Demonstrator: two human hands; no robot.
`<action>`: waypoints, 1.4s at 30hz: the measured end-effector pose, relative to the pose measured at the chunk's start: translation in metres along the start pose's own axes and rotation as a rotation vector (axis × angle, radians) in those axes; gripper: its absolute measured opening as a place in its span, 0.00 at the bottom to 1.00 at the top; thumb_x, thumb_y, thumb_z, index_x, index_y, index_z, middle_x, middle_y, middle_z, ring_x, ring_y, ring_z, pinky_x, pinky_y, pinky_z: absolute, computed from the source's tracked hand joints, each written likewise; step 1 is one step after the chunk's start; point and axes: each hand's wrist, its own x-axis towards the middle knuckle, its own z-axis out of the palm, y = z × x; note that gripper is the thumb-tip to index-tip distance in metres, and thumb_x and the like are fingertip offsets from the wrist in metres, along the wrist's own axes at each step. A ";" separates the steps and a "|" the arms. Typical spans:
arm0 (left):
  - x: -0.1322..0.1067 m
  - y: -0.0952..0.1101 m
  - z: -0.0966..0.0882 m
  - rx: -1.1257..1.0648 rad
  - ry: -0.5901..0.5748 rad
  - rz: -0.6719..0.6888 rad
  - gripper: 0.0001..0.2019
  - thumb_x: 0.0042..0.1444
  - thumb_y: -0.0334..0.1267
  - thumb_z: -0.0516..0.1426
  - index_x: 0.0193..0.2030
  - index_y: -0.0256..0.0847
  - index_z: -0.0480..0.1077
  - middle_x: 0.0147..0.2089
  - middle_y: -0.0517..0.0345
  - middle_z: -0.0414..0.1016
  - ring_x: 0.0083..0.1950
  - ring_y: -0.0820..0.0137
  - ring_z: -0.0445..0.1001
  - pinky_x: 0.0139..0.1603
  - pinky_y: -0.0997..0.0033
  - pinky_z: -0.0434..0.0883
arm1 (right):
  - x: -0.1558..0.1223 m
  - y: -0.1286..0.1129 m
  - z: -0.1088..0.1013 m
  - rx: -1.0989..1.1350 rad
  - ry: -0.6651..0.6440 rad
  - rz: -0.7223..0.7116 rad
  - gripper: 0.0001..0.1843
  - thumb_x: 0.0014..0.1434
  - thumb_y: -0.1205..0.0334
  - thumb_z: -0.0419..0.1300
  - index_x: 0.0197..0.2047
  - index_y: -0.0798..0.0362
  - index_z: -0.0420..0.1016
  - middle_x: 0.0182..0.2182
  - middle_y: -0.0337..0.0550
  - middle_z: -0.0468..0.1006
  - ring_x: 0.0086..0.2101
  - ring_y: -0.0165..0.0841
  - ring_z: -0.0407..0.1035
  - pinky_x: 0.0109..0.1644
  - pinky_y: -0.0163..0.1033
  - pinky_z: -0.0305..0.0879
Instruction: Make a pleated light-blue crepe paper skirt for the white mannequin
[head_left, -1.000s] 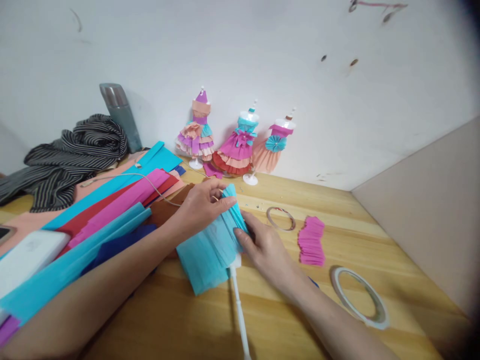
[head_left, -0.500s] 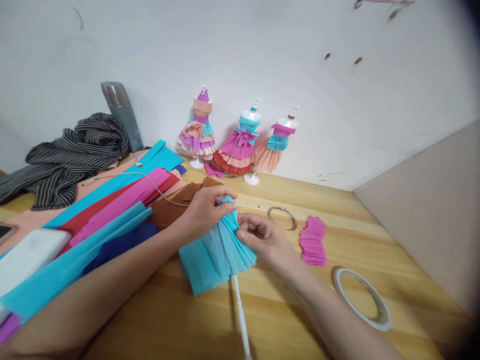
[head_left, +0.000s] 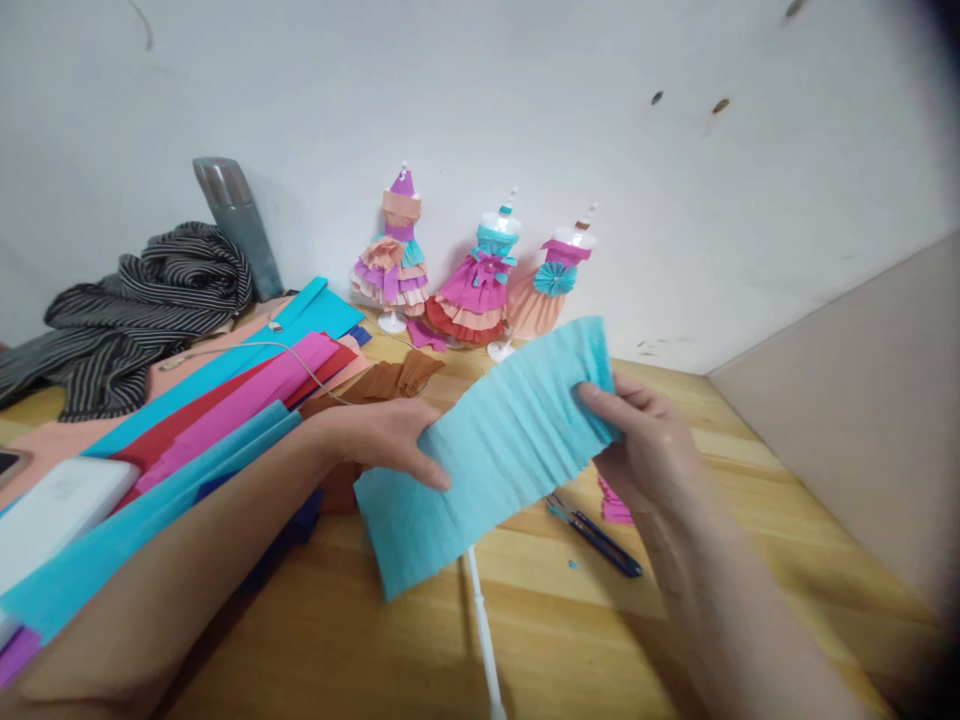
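A strip of light blue crepe paper (head_left: 502,450) stretches between my two hands, slanting up to the right, with soft creases across it. My left hand (head_left: 397,440) grips the strip near its left part, thumb on top and the fingers hidden behind. At the right end, my right hand (head_left: 637,430) pinches the paper between thumb and fingers. Beneath the strip a white stick (head_left: 484,630) pokes out toward me; its upper part is covered. Small dark-handled snips (head_left: 600,540) lie on the table below my right hand. A gathered pink paper piece (head_left: 615,503) is partly hidden behind my right wrist.
Three small dress stands, with a purple-peach dress (head_left: 397,250), a magenta dress (head_left: 484,285) and a peach dress (head_left: 540,300), stand by the wall. Left are coloured paper sheets (head_left: 225,400), a white box-like device (head_left: 75,510), a striped cloth (head_left: 165,290) and a bottle (head_left: 244,230).
The bunched blue paper has been spread out into a long strip. My right hand moved right and up with its end; my left hand shifted slightly down. The snips have come into view.
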 end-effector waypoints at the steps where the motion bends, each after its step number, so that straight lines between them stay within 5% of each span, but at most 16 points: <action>1: -0.002 -0.001 -0.002 -0.007 -0.076 -0.009 0.09 0.39 0.39 0.67 0.31 0.42 0.78 0.30 0.61 0.80 0.34 0.64 0.77 0.31 0.74 0.70 | 0.003 -0.002 -0.003 0.019 0.065 -0.037 0.10 0.39 0.60 0.71 0.28 0.52 0.78 0.25 0.42 0.81 0.30 0.41 0.76 0.33 0.43 0.73; 4: -0.008 -0.001 -0.004 -0.162 -0.270 -0.069 0.06 0.42 0.36 0.66 0.30 0.42 0.79 0.32 0.59 0.81 0.35 0.62 0.78 0.34 0.71 0.74 | 0.012 -0.001 -0.010 0.023 0.171 -0.126 0.07 0.43 0.60 0.68 0.29 0.50 0.78 0.26 0.41 0.81 0.30 0.40 0.76 0.33 0.44 0.74; 6: -0.008 0.000 -0.003 -0.326 -0.274 -0.104 0.07 0.45 0.38 0.65 0.33 0.41 0.80 0.36 0.56 0.82 0.37 0.61 0.78 0.38 0.68 0.75 | 0.016 0.006 -0.011 -0.033 0.120 -0.119 0.07 0.46 0.57 0.67 0.29 0.50 0.77 0.27 0.43 0.81 0.31 0.41 0.76 0.33 0.45 0.74; 9: -0.002 0.002 0.003 -0.629 0.018 -0.089 0.12 0.43 0.44 0.67 0.33 0.40 0.80 0.35 0.54 0.82 0.34 0.64 0.78 0.37 0.69 0.75 | 0.018 0.017 -0.009 -0.301 0.007 -0.184 0.15 0.49 0.55 0.66 0.40 0.52 0.77 0.40 0.48 0.80 0.42 0.44 0.74 0.41 0.48 0.72; 12: 0.009 0.000 0.011 -0.898 0.298 -0.105 0.17 0.38 0.45 0.70 0.33 0.38 0.79 0.34 0.52 0.81 0.34 0.67 0.78 0.37 0.71 0.75 | 0.012 0.021 -0.006 -0.502 0.042 -0.367 0.25 0.52 0.53 0.64 0.53 0.50 0.71 0.49 0.49 0.76 0.48 0.43 0.70 0.48 0.49 0.69; 16: 0.019 -0.006 0.015 -1.083 0.447 -0.153 0.18 0.38 0.40 0.70 0.37 0.35 0.76 0.34 0.51 0.80 0.32 0.67 0.77 0.35 0.67 0.75 | -0.005 0.017 0.000 -0.403 -0.244 -0.153 0.28 0.58 0.46 0.57 0.59 0.50 0.66 0.32 0.45 0.78 0.33 0.37 0.74 0.37 0.43 0.71; 19: 0.023 -0.011 0.014 -1.141 0.538 -0.173 0.15 0.42 0.37 0.68 0.37 0.35 0.74 0.33 0.52 0.79 0.31 0.68 0.76 0.35 0.68 0.75 | -0.013 0.017 0.007 -0.381 -0.462 0.001 0.43 0.54 0.52 0.64 0.68 0.48 0.49 0.33 0.43 0.78 0.30 0.35 0.73 0.31 0.39 0.69; 22: 0.025 -0.013 0.012 -1.163 0.580 -0.167 0.13 0.49 0.43 0.64 0.37 0.36 0.74 0.33 0.52 0.79 0.32 0.69 0.76 0.36 0.70 0.74 | -0.010 0.026 0.013 -0.306 -0.506 0.072 0.49 0.52 0.57 0.65 0.70 0.50 0.42 0.28 0.37 0.76 0.26 0.31 0.71 0.29 0.37 0.66; 26: 0.027 -0.011 0.023 -1.139 0.441 -0.220 0.22 0.51 0.56 0.59 0.33 0.35 0.75 0.33 0.49 0.80 0.32 0.68 0.76 0.34 0.71 0.73 | -0.003 0.038 0.016 -0.264 -0.310 -0.016 0.46 0.51 0.59 0.65 0.68 0.51 0.47 0.18 0.25 0.62 0.18 0.24 0.59 0.22 0.30 0.55; 30: 0.025 -0.004 0.041 -1.062 0.330 -0.209 0.19 0.38 0.44 0.70 0.35 0.32 0.77 0.33 0.48 0.80 0.32 0.66 0.77 0.36 0.67 0.74 | 0.000 0.036 0.013 -0.264 -0.244 -0.060 0.43 0.51 0.58 0.65 0.67 0.51 0.53 0.18 0.24 0.58 0.18 0.24 0.54 0.21 0.30 0.52; 35: 0.024 0.005 0.046 -1.154 0.498 -0.228 0.17 0.36 0.39 0.71 0.31 0.31 0.76 0.30 0.50 0.80 0.29 0.68 0.77 0.34 0.68 0.74 | 0.001 0.025 0.005 -0.281 -0.357 -0.063 0.22 0.55 0.55 0.60 0.54 0.50 0.72 0.19 0.30 0.65 0.21 0.26 0.63 0.27 0.33 0.63; 39: 0.025 0.005 0.044 -1.182 0.592 -0.216 0.12 0.41 0.36 0.68 0.32 0.34 0.75 0.30 0.53 0.79 0.30 0.70 0.77 0.35 0.69 0.75 | -0.001 0.027 0.008 -0.300 -0.561 -0.158 0.23 0.51 0.60 0.66 0.52 0.46 0.73 0.43 0.43 0.79 0.43 0.36 0.74 0.48 0.43 0.70; 42: 0.027 0.002 0.043 -1.192 0.629 -0.225 0.11 0.45 0.38 0.65 0.35 0.35 0.74 0.32 0.52 0.80 0.32 0.67 0.78 0.36 0.68 0.76 | -0.001 0.036 0.011 -0.320 -0.486 -0.210 0.19 0.50 0.59 0.68 0.47 0.47 0.77 0.44 0.45 0.80 0.44 0.37 0.74 0.49 0.45 0.70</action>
